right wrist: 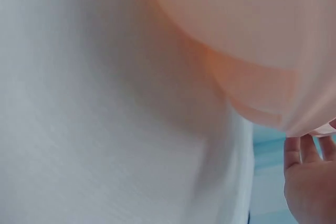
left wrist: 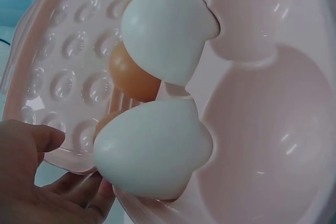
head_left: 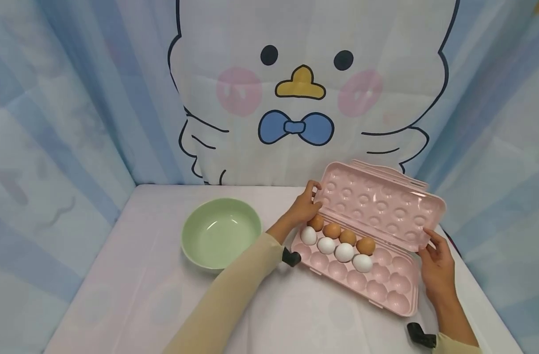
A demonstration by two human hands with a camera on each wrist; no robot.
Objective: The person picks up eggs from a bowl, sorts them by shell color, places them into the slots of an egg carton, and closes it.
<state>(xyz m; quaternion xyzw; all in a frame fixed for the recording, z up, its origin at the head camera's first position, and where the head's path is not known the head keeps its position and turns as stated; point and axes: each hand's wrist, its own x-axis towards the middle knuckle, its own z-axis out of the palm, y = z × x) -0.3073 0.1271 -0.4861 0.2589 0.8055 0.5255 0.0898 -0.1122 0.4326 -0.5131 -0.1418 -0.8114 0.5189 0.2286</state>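
A pink plastic egg box (head_left: 377, 291) lies open and angled on the right of the table, its dimpled lid (head_left: 375, 199) raised at the back. Brown eggs (head_left: 365, 246) fill part of the back row, with white eggs (head_left: 344, 252) in the row before them; several cups at the front and right hold nothing. My left hand (head_left: 304, 204) pinches the lid's left edge between thumb and fingers, close beside a white egg (left wrist: 152, 148) in the left wrist view. At the lid's right corner, my right hand (head_left: 438, 268) grips the edge; only part of that hand (right wrist: 312, 182) shows in the right wrist view.
A green bowl (head_left: 220, 233) stands left of the egg box, partly behind my left sleeve (head_left: 234, 290). White cloth covers the table (head_left: 132, 275). Behind it hangs a curtain (head_left: 304, 157) with a cartoon bird, and blue-striped curtains flank both sides.
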